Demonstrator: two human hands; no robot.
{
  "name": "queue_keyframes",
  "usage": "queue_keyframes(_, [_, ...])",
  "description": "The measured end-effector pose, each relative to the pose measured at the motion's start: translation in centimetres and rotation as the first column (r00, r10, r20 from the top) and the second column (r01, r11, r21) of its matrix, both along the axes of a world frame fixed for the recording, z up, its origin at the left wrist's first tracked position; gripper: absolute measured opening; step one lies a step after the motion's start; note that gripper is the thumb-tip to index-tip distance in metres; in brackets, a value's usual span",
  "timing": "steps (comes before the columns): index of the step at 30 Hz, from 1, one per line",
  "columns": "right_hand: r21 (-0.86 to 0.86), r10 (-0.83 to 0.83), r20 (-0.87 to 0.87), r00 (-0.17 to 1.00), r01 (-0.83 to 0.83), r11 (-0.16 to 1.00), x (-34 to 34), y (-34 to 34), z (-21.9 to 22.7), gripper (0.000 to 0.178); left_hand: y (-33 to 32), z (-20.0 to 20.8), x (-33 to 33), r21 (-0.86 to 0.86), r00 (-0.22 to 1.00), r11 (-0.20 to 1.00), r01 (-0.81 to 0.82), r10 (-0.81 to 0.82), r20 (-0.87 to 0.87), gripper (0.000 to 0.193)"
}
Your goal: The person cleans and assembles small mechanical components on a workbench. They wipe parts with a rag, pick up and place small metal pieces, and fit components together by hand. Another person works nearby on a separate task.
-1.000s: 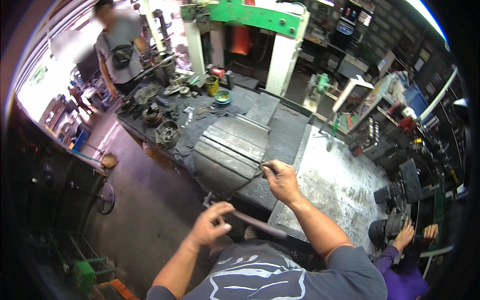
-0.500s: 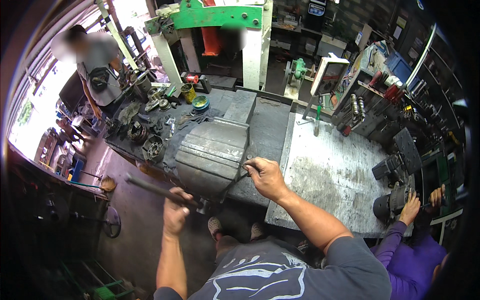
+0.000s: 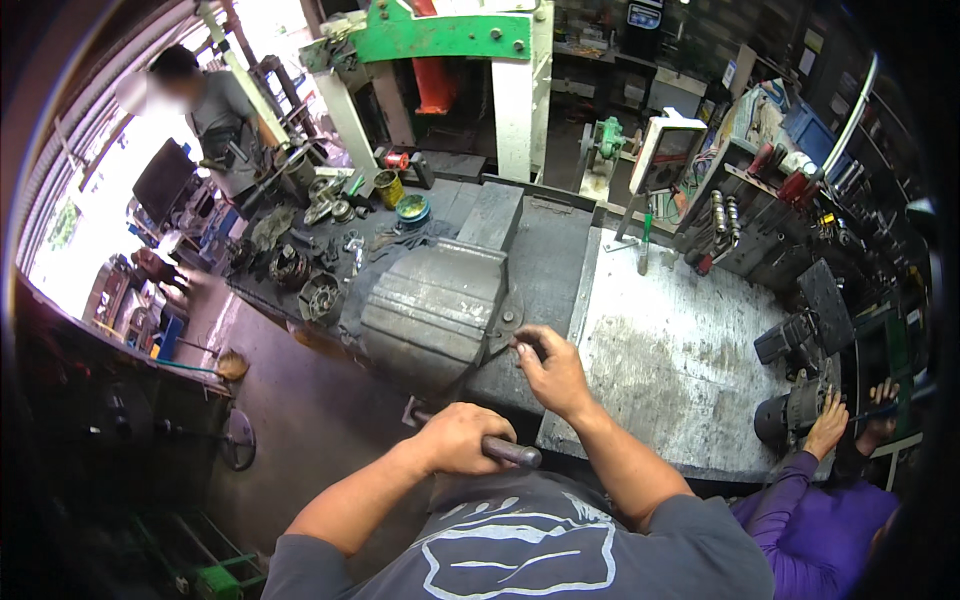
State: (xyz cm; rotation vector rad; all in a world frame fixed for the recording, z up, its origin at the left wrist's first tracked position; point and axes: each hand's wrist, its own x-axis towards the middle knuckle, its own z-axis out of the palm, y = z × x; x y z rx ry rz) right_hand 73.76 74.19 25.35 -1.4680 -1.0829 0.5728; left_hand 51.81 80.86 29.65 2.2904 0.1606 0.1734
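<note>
A large grey bench vise (image 3: 435, 300) is mounted at the front edge of the dark workbench (image 3: 545, 260). My left hand (image 3: 462, 438) is wrapped round the vise's handle bar (image 3: 512, 452), close to my body; the bar slants down to the right, its capped far end showing beyond my knuckles. My right hand (image 3: 556, 375) is at the right side of the vise, beside its bolted base flange (image 3: 508, 318). Its thumb and forefinger are curled together in a pinch. Whatever sits between those fingertips is too small to make out.
Greasy machine parts (image 3: 320, 295) and tins (image 3: 411, 208) lie left of the vise. Rightward, a pale worn tabletop (image 3: 680, 350) bears a green-handled tool (image 3: 646, 240). A co-worker's hand (image 3: 828, 425) rests on a motor-like part (image 3: 785, 420). Another person (image 3: 225, 120) stands far left.
The handle bar has swung from the left side round toward my body, my left hand moving right with it. My right hand has shifted slightly right and down, fingers still curled.
</note>
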Motion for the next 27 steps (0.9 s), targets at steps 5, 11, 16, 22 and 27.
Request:
queue_keyframes(5, [-0.154,-0.192,-0.16,0.968,0.168,0.974,1.9,-3.3,-2.3,0.019,-1.6,-0.6,3.1,0.195,0.929,0.98,0.029,0.046,-0.367,0.023])
queue_keyframes(11, [-0.193,-0.476,-0.459,0.75,0.439,0.878,0.6,-4.6,-2.2,0.02,-2.2,-2.5,2.5,0.095,0.934,0.994,0.061,-0.023,-0.356,0.021])
queue_keyframes(16, [-0.171,-0.517,-0.471,0.714,0.501,0.848,-5.0,-5.6,-0.9,0.019,2.4,-0.9,-5.1,-0.031,0.997,0.997,0.071,-0.07,0.039,0.042])
queue_keyframes(22, [-0.166,-0.585,-0.335,0.739,0.565,0.808,-9.6,-5.2,-0.3,0.019,8.7,1.6,-9.3,0.001,0.809,0.978,-0.209,0.172,0.562,0.039])
queue_keyframes(27, [-0.096,-0.574,-0.261,0.776,0.571,0.815,-10.1,-2.2,0.6,0.021,11.3,3.1,-4.9,-0.009,0.781,0.949,-0.317,0.266,0.566,0.035])
